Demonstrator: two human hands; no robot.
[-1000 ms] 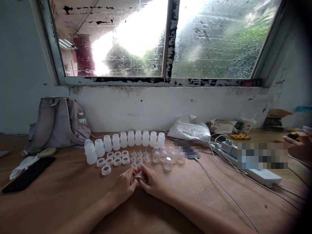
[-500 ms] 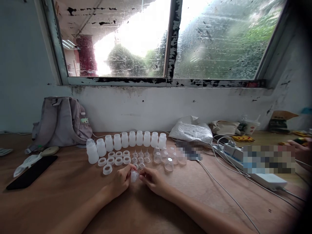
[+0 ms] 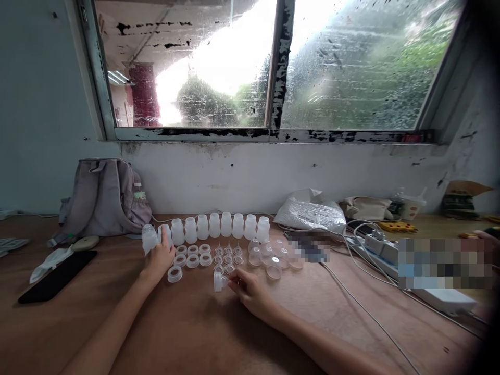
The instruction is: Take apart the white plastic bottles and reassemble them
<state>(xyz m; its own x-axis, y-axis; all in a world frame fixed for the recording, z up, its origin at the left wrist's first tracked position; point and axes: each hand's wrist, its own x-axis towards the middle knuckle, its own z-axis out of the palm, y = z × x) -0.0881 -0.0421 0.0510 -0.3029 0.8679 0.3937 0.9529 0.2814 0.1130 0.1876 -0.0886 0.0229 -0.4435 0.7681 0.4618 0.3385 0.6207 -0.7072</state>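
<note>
My left hand (image 3: 159,259) is stretched forward to the row of frosted white baby bottles. Its fingers are at the second bottle (image 3: 167,232) from the left, one finger lying up along its front; the other fingers are partly hidden. My right hand (image 3: 249,289) pinches a clear nipple set in a white collar ring (image 3: 217,282), tilted sideways just above the table. Close in front of it lie several clear nipples (image 3: 228,252) in rows. Left of these are several loose collar rings (image 3: 192,260), and to the right stand several clear dome caps (image 3: 274,269).
The leftmost bottle (image 3: 149,238) wears a clear cap. A grey backpack (image 3: 102,195), a black pouch (image 3: 58,276) and a cream round object (image 3: 86,243) are on the left. A silver bag (image 3: 310,212), cables and a power strip (image 3: 441,296) lie right. Another person's hand (image 3: 486,242) shows at the edge.
My left hand has left the nipple and collar ring and moved forward and left to the bottles. My right hand still holds the nipple with its ring. The view has shifted slightly.
</note>
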